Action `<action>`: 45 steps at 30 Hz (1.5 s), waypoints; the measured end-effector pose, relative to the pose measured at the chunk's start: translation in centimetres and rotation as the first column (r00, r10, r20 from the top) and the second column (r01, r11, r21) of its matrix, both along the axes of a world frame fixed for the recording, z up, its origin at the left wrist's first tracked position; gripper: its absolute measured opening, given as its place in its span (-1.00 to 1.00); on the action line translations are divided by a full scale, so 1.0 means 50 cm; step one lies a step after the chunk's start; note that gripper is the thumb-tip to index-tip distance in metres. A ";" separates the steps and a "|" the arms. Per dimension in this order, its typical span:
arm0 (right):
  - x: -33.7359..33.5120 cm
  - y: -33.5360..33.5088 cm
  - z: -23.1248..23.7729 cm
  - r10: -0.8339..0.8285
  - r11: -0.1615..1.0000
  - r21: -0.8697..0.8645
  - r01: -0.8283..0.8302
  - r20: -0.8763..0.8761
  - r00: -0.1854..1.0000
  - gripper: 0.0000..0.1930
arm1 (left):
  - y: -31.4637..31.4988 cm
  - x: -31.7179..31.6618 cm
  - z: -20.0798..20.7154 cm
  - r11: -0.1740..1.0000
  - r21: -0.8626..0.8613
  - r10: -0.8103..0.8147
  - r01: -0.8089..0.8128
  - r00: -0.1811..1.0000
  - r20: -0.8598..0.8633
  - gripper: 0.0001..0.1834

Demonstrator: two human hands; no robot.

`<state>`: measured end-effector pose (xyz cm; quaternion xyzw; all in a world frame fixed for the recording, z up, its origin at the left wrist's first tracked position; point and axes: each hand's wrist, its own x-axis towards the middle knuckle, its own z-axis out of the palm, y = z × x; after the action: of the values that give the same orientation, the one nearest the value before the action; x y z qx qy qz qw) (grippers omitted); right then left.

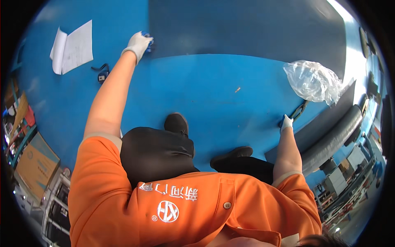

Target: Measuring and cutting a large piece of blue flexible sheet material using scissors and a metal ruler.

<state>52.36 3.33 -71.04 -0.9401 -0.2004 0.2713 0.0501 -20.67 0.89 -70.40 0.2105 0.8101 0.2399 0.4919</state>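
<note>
My left hand (139, 43), in a whitish glove, reaches far forward and is closed on a small blue object (149, 42) whose kind I cannot make out. It is at the near left corner of a large dark grey sheet (247, 29). My right hand (286, 122), also gloved, is low on the right with its fingers closed, and something small and dark shows at its left side. Just beyond it lies a dark tool with long looped handles (299, 110). By my left forearm is a blue-and-black tape measure (103, 76) with a strap.
I kneel on a broad blue surface (197, 90). Open papers (78, 45) lie at the far left. Crumpled clear plastic (314, 82) lies at the right, beside a grey roll (333, 140). An orange scrap (238, 89) is near the middle; a cardboard box (36, 166) stands lower left.
</note>
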 end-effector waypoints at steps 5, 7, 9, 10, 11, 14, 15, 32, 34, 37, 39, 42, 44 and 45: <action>-0.048 -0.054 0.001 0.298 0.955 -0.112 -0.276 0.331 0.895 -0.37 | 0.053 0.146 0.008 0.997 0.058 -0.058 0.050 0.990 0.130 -0.88; -0.098 -0.051 0.029 0.491 0.871 -0.225 -0.438 0.454 0.743 -0.34 | 0.089 0.195 0.022 0.999 0.045 -0.019 0.008 0.971 0.238 -0.92; -0.134 -0.055 0.056 0.378 0.925 -0.206 -0.319 0.444 0.812 -0.34 | 0.111 0.227 0.037 0.994 -0.017 -0.101 0.107 0.971 0.217 -0.89; -0.145 -0.054 0.062 0.273 0.961 -0.176 -0.216 0.441 0.855 -0.34 | 0.115 0.233 0.043 0.989 -0.030 -0.137 0.148 0.966 0.221 -0.87; -0.147 -0.056 0.064 0.173 0.983 -0.131 -0.128 0.441 0.881 -0.34 | 0.113 0.236 0.048 0.988 -0.045 -0.133 0.145 0.970 0.203 -0.87; -0.117 -0.081 0.052 0.254 0.960 -0.209 -0.187 0.365 0.896 -0.29 | 0.097 0.240 0.046 1.000 -0.001 -0.018 0.020 0.947 0.321 -0.81; -0.103 -0.091 0.042 0.294 0.944 -0.249 -0.215 0.346 0.891 -0.27 | 0.088 0.243 0.042 1.000 0.006 -0.015 0.013 0.946 0.324 -0.81; 0.006 -0.009 0.021 0.202 0.959 -0.190 -0.211 -0.064 0.977 0.10 | 0.068 0.264 0.030 0.972 0.138 0.124 -0.192 0.911 0.394 -0.76; 0.000 -0.020 0.016 0.339 0.915 -0.247 -0.318 0.045 0.940 0.19 | 0.078 0.266 0.030 0.977 0.087 0.138 -0.193 0.892 0.430 -0.75; -0.031 -0.026 0.028 0.428 0.877 -0.323 -0.357 0.183 0.885 0.25 | 0.087 0.271 0.031 0.980 0.068 0.143 -0.186 0.903 0.406 -0.74; -0.044 -0.022 0.042 0.491 0.841 -0.431 -0.328 0.351 0.797 0.28 | 0.083 0.274 0.027 0.983 0.042 0.150 -0.181 0.904 0.400 -0.73; -0.022 0.001 0.063 0.304 0.912 -0.347 -0.220 0.211 0.929 0.27 | 0.069 0.268 0.022 0.980 0.127 0.078 -0.155 0.879 0.470 -0.71; 0.001 0.011 0.060 0.212 0.937 -0.309 -0.165 0.128 0.969 0.27 | 0.062 0.263 0.020 0.977 0.146 0.068 -0.153 0.883 0.464 -0.72; 0.017 0.009 0.062 0.253 0.930 -0.305 -0.207 0.121 0.960 0.26 | 0.059 0.263 0.020 0.975 0.155 0.064 -0.157 0.874 0.482 -0.73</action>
<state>53.21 3.77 -67.92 -0.9256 -0.2710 0.2263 -0.1362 -7.51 3.85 -69.39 0.1441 0.6494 0.3877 0.6382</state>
